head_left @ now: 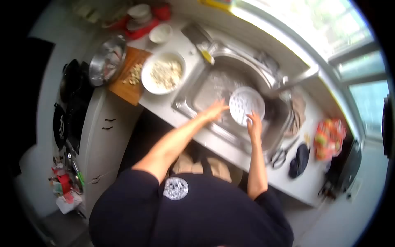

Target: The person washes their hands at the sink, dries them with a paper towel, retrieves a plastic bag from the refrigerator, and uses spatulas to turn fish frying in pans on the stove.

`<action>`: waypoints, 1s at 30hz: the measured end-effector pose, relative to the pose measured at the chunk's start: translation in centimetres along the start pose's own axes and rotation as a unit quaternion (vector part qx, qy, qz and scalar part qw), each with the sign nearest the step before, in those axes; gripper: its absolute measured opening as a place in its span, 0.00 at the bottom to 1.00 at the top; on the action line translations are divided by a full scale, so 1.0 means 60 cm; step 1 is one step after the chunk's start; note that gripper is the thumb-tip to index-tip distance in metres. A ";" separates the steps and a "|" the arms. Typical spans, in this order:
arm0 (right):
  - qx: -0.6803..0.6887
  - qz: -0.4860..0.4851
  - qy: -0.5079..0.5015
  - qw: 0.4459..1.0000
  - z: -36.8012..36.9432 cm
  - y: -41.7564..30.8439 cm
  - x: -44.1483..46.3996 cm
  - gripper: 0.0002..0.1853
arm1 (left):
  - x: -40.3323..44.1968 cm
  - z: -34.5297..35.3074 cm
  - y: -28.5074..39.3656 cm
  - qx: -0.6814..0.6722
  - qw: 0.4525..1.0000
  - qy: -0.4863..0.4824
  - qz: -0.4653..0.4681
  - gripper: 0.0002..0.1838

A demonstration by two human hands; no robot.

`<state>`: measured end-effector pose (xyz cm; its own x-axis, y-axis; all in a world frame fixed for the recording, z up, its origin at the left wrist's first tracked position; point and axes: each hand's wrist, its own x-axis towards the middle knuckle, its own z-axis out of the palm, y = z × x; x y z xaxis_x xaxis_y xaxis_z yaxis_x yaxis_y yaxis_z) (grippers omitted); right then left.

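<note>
A white perforated colander (243, 101) sits in the steel sink (210, 84). My left hand (217, 110) is at the colander's left side, its fingers stretched out and apart, fingertips close to the rim. On the near right side, my right hand (254, 123) overlaps the rim, with its fingers apart and their tips over the colander's inside. Whether either hand presses on the rim cannot be made out. Water or wet glints show on the sink floor left of the colander.
Left of the sink are a white bowl of pale pieces (166, 74), a wooden board (131, 91) with chopped bits and a steel bowl (95, 68). The faucet (302, 77) reaches over from the back right. Scissors (279, 158) and a red-patterned bag (329, 138) lie at right.
</note>
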<state>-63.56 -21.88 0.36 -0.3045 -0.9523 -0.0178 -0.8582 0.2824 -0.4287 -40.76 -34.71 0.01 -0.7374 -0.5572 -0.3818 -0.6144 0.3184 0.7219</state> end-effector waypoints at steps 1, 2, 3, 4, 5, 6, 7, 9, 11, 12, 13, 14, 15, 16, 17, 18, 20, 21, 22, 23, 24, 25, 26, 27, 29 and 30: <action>0.093 0.017 0.038 0.995 -0.020 -0.022 0.005 0.12 | -0.012 -0.022 0.024 -0.156 0.986 0.041 0.035 0.32; 0.218 0.030 0.027 0.975 -0.073 -0.063 0.018 0.14 | -0.030 -0.060 0.076 -0.067 0.996 0.060 0.012 0.33; 0.305 0.069 -0.014 0.950 -0.139 -0.111 0.024 0.16 | -0.073 -0.122 0.140 -0.065 0.993 0.077 0.067 0.30; 0.364 0.080 -0.068 0.926 -0.198 -0.152 0.019 0.19 | -0.097 -0.156 0.171 -0.271 0.957 0.031 0.102 0.27; 0.445 0.039 -0.111 0.888 -0.257 -0.187 0.019 0.18 | -0.136 -0.208 0.223 -0.348 0.928 -0.022 0.129 0.25; 0.497 0.001 -0.160 0.853 -0.306 -0.207 0.020 0.18 | -0.176 -0.253 0.260 -0.372 0.903 -0.039 0.213 0.25; 0.573 -0.047 -0.197 0.795 -0.354 -0.233 0.012 0.19 | -0.232 -0.296 0.300 -0.450 0.862 -0.080 0.217 0.25; 0.655 -0.254 -0.251 0.666 -0.384 -0.240 0.013 0.21 | -0.279 -0.328 0.304 -0.558 0.768 -0.139 0.283 0.27; 0.662 -0.160 -0.215 0.699 -0.300 -0.187 0.028 0.20 | -0.260 -0.264 0.244 -0.554 0.772 -0.100 0.295 0.29; 0.542 -0.061 -0.153 0.824 -0.220 -0.138 0.040 0.19 | -0.222 -0.196 0.190 -0.409 0.875 0.006 0.259 0.30; 0.177 -0.105 -0.096 0.974 -0.135 -0.070 0.049 0.18 | -0.171 -0.115 0.125 -0.130 0.966 0.116 0.190 0.31; -0.146 -0.208 -0.034 0.966 -0.061 -0.021 0.045 0.17 | -0.167 -0.070 0.079 0.034 0.974 0.170 0.146 0.32; -0.191 -0.249 -0.007 0.949 -0.018 0.003 0.043 0.17 | -0.218 -0.068 0.073 0.048 0.970 0.200 0.129 0.33; -0.013 -0.189 -0.007 0.982 -0.022 -0.060 0.054 0.14 | -0.319 -0.094 0.095 0.036 0.970 0.223 0.090 0.32; 0.178 -0.091 -0.025 0.979 -0.008 -0.139 0.002 0.12 | -0.437 -0.096 0.099 0.025 0.975 0.214 0.044 0.30; 0.124 -0.108 -0.012 0.986 -0.019 -0.223 -0.049 0.11 | -0.499 -0.063 0.052 -0.018 0.965 0.259 0.043 0.29; 0.091 -0.177 -0.007 0.980 0.022 -0.331 -0.075 0.11 | -0.634 -0.014 -0.057 -0.068 0.932 0.356 -0.008 0.25; 0.222 -0.154 -0.124 0.955 0.068 -0.378 -0.085 0.11 | -0.726 0.025 -0.107 -0.168 0.901 0.394 -0.062 0.24; 0.135 -0.166 -0.233 0.949 0.087 -0.446 -0.094 0.13 | -0.818 0.061 -0.129 -0.180 0.875 0.404 -0.198 0.23; 0.209 -0.246 -0.300 0.898 0.143 -0.483 -0.102 0.15 | -0.902 0.107 -0.147 -0.171 0.848 0.415 -0.280 0.23; 0.134 -0.387 -0.278 0.869 0.157 -0.557 -0.135 0.15 | -0.967 0.155 -0.161 -0.188 0.810 0.433 -0.347 0.23; 0.084 -0.348 -0.309 0.881 0.121 -0.671 -0.215 0.13 | -1.036 0.197 -0.157 -0.231 0.768 0.465 -0.375 0.22; 0.057 -0.411 -0.325 0.850 0.142 -0.727 -0.249 0.14 | -1.095 0.239 -0.143 -0.259 0.733 0.494 -0.390 0.23; 0.032 -0.470 -0.336 0.815 0.163 -0.769 -0.281 0.16 | -1.136 0.293 -0.153 -0.306 0.693 0.523 -0.391 0.22; 0.021 -0.497 -0.378 0.781 0.203 -0.853 -0.354 0.16 | -1.208 0.364 -0.128 -0.360 0.609 0.589 -0.392 0.21; 0.015 -0.507 -0.399 0.763 0.221 -0.885 -0.387 0.16 | -1.226 0.406 -0.134 -0.371 0.584 0.606 -0.393 0.21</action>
<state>-5.43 -16.28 11.54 0.8702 -0.4489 -0.2032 -0.4715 -0.6391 -0.6076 11.59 22.39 8.26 0.7062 -0.5844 -0.3997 -0.0072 -0.5704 0.8213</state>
